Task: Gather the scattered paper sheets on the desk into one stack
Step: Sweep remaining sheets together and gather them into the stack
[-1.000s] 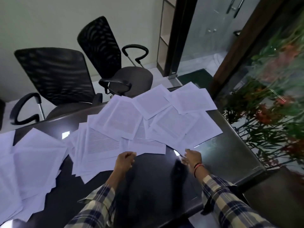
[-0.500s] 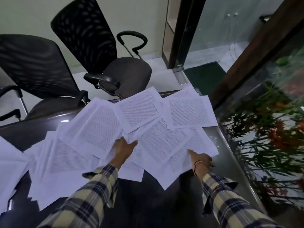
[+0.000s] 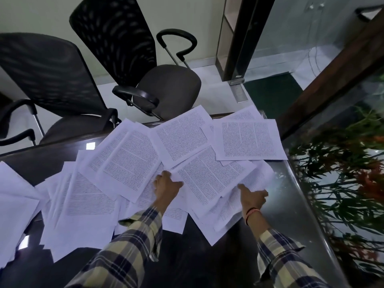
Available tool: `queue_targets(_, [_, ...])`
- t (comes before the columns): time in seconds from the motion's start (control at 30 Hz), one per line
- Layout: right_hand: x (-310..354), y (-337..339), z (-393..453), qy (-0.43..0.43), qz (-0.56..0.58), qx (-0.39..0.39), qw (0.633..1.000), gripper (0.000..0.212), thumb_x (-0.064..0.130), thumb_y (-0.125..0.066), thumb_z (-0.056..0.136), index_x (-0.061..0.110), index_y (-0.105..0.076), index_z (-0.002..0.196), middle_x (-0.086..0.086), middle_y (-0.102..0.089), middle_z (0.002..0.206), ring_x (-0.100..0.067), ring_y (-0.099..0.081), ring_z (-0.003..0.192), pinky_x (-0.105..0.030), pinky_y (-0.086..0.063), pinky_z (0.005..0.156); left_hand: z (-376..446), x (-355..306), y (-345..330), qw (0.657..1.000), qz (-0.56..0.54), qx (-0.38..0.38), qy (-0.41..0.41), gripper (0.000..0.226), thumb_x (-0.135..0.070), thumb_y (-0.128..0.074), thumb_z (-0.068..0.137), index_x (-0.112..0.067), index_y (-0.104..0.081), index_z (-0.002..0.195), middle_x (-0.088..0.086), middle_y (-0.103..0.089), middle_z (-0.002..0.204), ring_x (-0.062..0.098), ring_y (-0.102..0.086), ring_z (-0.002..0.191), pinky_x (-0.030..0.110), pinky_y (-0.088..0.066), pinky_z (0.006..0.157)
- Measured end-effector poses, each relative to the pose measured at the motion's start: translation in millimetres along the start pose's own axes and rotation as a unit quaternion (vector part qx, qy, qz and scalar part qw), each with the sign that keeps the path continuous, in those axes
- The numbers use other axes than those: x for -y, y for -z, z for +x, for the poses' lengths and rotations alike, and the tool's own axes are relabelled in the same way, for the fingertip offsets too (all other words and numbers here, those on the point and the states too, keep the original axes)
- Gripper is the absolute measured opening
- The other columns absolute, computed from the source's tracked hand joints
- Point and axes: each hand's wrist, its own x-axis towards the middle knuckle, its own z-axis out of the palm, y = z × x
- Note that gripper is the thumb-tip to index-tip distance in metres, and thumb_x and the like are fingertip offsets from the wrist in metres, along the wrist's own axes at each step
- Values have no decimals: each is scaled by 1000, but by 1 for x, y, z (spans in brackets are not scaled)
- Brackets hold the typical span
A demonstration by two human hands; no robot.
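While both arms are reaching forward in plaid sleeves, the paper sheets are lying scattered and overlapping across the dark desk, not in 1 stack. The spread is running from the desk's left edge to near its right edge, with the densest overlap toward the far right corner. 1 printed sheet is sitting at the far right corner, partly overlapping its neighbours, and another printed sheet is hanging slightly past the far edge. Blank-looking sheets are lying at the left edge.

The left hand is resting palm down on the sheets near the middle of the spread, its fingers pointing toward the far edge; whether they are pinching a sheet I cannot tell, since the fingertips are lying against paper edges. The right hand is lying on the sheets nearer the right edge, index finger extended flat on the paper, the other fingers loosely curled, gripping nothing visibly. A red thread band is circling the right wrist.

2 black mesh office chairs are standing beyond the far edge. Green plants with orange flowers are showing past the right edge, behind glass.
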Motion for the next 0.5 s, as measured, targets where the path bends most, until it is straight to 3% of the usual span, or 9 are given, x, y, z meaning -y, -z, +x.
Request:
queue_targets(0.07, [-5, 5, -11, -61, 28, -44, 997, 89, 15, -71, 94, -2, -10, 156, -30, -35, 153, -50, -43, 137, -52, -39, 112, -5, -4, -1, 999, -40, -32, -7, 61, -45, -77, 88, -13, -53, 134, 12, -42, 143, 34, -34, 137, 54, -37, 110])
queue_targets(0.13, [-15, 11, -15, -89, 19, -85, 992, 82, 9, -63, 97, -6, -7, 155, -35, -36, 152, -52, -44, 136, -54, -39, 112, -7, -10, -2, 998, -24, -58, -21, 69, -46, -74, 90, -11, -46, 144, 14, -36, 151, 35, -29, 143, 59, -37, 111])
queue_targets(0.27, [-30, 15, -17, -105, -16, -109, 988, 67, 5, -63, 93, -12, -26, 147, -39, -47, 141, -55, -54, 124, -55, -47, 102, -10, -19, -5, 998, 9, -56, -14, 90, -48, -76, 89, -13, -27, 156, 18, -25, 158, 40, -23, 147, 63, -36, 109])
queue_targets(0.37, [-39, 12, -15, -54, -2, -99, 994, 32, -2, -64, 88, -14, -57, 117, -33, -66, 115, -45, -68, 102, -42, -57, 82, -9, -21, -11, 996, -56, -47, 41, 95, -37, -82, 86, -7, -23, 155, 24, -25, 155, 44, -39, 137, 53, -43, 102])
queue_targets(0.43, [-40, 14, -12, 8, -14, -70, 997, 3, -6, -65, 87, -7, -64, 83, -17, -66, 82, -29, -66, 75, -29, -49, 69, -7, -19, -13, 986, -145, -34, 72, 79, -29, -84, 85, -3, -38, 143, 23, -43, 146, 40, -54, 122, 45, -52, 89])
queue_targets(0.5, [-38, 19, -4, 47, -46, -48, 997, 27, -8, -68, 83, 3, -56, 62, -9, -56, 63, -22, -51, 57, -25, -43, 62, 0, -14, -13, 975, -209, -11, 72, 63, -24, -84, 84, -3, -50, 133, 18, -58, 137, 36, -61, 113, 45, -57, 87])
